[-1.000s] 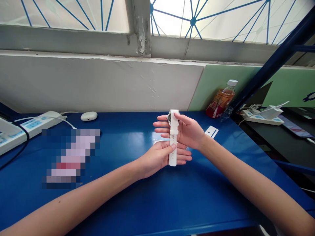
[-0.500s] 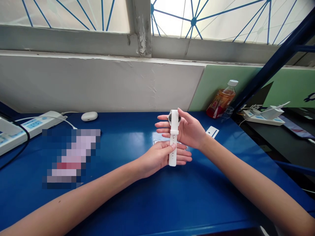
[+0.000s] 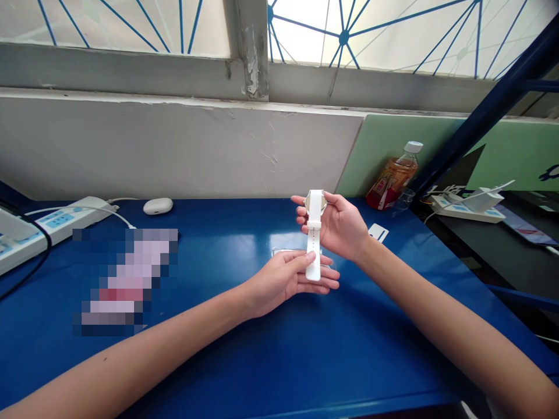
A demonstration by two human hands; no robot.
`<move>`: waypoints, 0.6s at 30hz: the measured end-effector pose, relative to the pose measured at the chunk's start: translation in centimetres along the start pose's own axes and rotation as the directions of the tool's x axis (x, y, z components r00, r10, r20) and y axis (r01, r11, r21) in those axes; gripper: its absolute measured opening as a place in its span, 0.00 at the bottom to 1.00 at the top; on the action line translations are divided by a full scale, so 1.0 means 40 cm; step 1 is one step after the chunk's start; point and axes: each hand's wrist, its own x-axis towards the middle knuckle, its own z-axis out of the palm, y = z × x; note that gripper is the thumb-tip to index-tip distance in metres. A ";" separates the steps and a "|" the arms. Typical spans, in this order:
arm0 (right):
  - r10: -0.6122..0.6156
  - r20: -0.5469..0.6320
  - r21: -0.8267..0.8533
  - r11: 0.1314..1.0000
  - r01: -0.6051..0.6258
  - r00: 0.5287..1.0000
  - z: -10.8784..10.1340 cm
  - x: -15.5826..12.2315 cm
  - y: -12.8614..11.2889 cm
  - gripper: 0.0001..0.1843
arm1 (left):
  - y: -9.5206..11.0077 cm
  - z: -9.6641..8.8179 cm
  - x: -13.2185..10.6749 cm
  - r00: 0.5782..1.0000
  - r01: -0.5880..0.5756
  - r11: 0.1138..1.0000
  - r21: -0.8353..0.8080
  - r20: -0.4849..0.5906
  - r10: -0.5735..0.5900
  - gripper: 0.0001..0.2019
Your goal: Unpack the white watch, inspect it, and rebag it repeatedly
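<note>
A wristwatch (image 3: 314,233) with a white strap is held up over the blue table, its strap hanging toward me. My left hand (image 3: 290,276) pinches the lower end of the strap, thumb on top and the fingers stretched out beneath. Around the watch case (image 3: 322,203) near the top, my right hand (image 3: 343,227) has its thumb on one side and curled fingers on the other. The strap covers part of the case. Behind my left hand lies a clear plastic piece (image 3: 276,251), mostly hidden.
On the blue table (image 3: 271,372) lie a pixelated object (image 3: 135,273) and a white earbud case (image 3: 158,206), with a power strip (image 3: 56,224) at the left. A drink bottle (image 3: 393,177) and a white card (image 3: 378,233) are at the right, near a blue post (image 3: 480,110).
The watch has shifted slightly right and up, and its case has turned. My right hand has moved right with its fingers more curled. My left hand keeps its pinch on the strap.
</note>
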 end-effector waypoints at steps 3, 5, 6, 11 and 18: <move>-0.089 -0.088 0.036 0.995 0.092 0.992 -0.009 0.003 -0.015 0.20 | -0.001 0.000 -0.002 0.999 -0.038 0.999 -0.035 0.002 0.038 0.24; -0.127 -0.100 0.033 0.991 0.130 0.987 -0.016 0.005 -0.022 0.14 | -0.003 -0.001 -0.002 0.997 -0.068 0.996 -0.063 -0.026 0.067 0.25; -0.147 -0.095 0.016 0.989 0.149 0.985 -0.020 0.006 -0.023 0.11 | -0.003 -0.002 -0.001 0.996 -0.080 0.994 -0.074 -0.048 0.076 0.24; -0.197 0.025 -0.160 0.967 0.199 0.980 -0.028 0.006 -0.009 0.12 | 0.003 -0.003 0.004 0.983 -0.139 0.985 -0.107 -0.139 0.123 0.18; -0.238 0.177 -0.521 0.801 0.296 0.955 -0.025 -0.004 0.012 0.14 | 0.018 -0.006 0.006 0.977 -0.175 0.985 0.013 -0.124 0.175 0.16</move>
